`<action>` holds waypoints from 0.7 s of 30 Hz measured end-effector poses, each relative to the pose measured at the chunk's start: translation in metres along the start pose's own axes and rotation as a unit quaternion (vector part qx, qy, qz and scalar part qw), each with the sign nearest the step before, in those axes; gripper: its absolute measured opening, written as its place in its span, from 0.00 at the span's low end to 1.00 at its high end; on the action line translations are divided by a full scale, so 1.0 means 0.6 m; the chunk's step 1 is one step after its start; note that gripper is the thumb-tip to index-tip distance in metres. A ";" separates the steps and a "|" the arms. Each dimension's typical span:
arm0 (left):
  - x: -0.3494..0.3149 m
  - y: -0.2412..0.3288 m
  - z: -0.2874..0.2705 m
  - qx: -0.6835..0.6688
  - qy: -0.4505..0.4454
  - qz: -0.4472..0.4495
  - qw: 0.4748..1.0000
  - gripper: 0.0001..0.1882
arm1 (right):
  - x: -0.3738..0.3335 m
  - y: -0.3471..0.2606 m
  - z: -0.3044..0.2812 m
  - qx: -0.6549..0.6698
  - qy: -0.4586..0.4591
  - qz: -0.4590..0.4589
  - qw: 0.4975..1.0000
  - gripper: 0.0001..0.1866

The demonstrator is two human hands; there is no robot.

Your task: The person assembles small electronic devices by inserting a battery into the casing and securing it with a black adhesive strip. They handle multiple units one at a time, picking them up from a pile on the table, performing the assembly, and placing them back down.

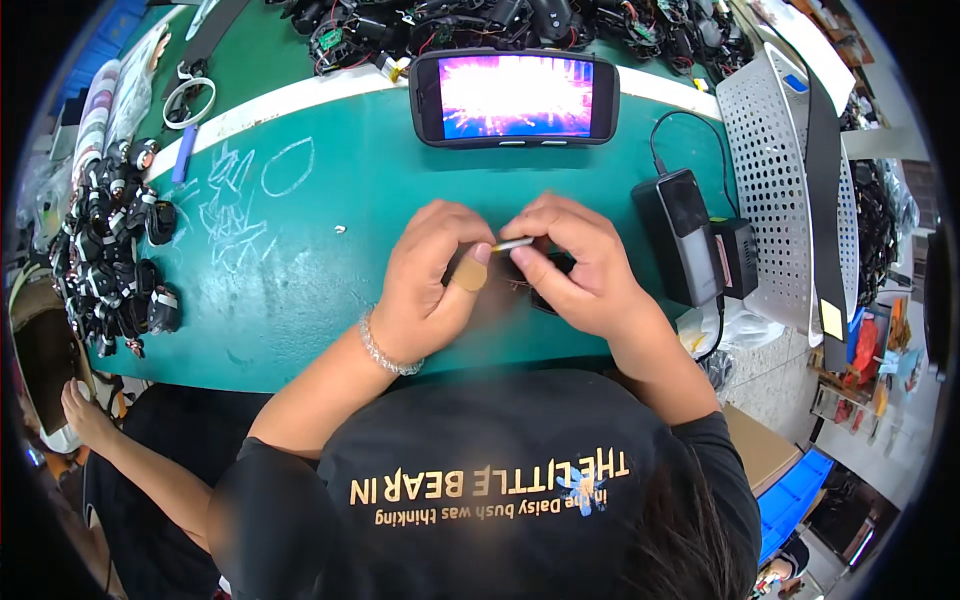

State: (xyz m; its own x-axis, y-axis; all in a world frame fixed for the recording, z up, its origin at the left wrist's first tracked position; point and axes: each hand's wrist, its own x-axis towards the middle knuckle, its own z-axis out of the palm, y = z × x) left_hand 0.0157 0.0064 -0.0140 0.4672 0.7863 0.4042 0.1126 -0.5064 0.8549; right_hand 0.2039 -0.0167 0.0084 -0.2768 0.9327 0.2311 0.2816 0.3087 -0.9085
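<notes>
Both hands meet over the middle of the green worktop (300, 300). My left hand (435, 275), with a plaster on the thumb and a bead bracelet at the wrist, pinches one end of a thin silvery metal piece (513, 243). My right hand (580, 265) pinches the other end and covers a small black part (548, 295) with thin wires under the fingers. How that black part is held I cannot tell.
A phone (515, 97) with a bright screen lies flat beyond the hands. A black power box (683, 235) with a cable sits at right, beside a white perforated basket (775, 180). A heap of small black parts (115, 255) fills the left edge; more lie along the back.
</notes>
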 end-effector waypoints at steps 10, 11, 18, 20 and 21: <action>0.009 0.003 -0.002 0.040 -0.008 -0.012 0.999 0.05 | 0.001 -0.005 0.010 -0.046 0.078 -0.052 0.995 0.10; 0.008 0.001 0.001 0.036 -0.006 -0.021 0.999 0.05 | 0.000 -0.006 0.012 -0.048 0.087 -0.050 0.994 0.10; 0.001 0.001 0.011 0.022 0.033 -0.032 0.999 0.06 | -0.001 -0.007 0.025 -0.127 0.116 -0.083 0.982 0.09; 0.001 0.002 0.010 0.022 0.030 -0.028 0.999 0.05 | -0.003 -0.004 0.029 -0.138 0.123 -0.078 0.980 0.08; 0.001 0.003 0.010 0.023 0.028 -0.025 0.999 0.05 | -0.004 -0.002 0.029 -0.142 0.126 -0.073 0.979 0.08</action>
State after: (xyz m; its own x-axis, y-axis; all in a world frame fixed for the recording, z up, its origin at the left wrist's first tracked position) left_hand 0.0212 0.0040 -0.0143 0.4093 0.8297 0.3795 0.1753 -0.4797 0.8598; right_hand 0.1881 -0.0223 0.0029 -0.1082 0.8802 0.4622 0.5099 0.4482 -0.7342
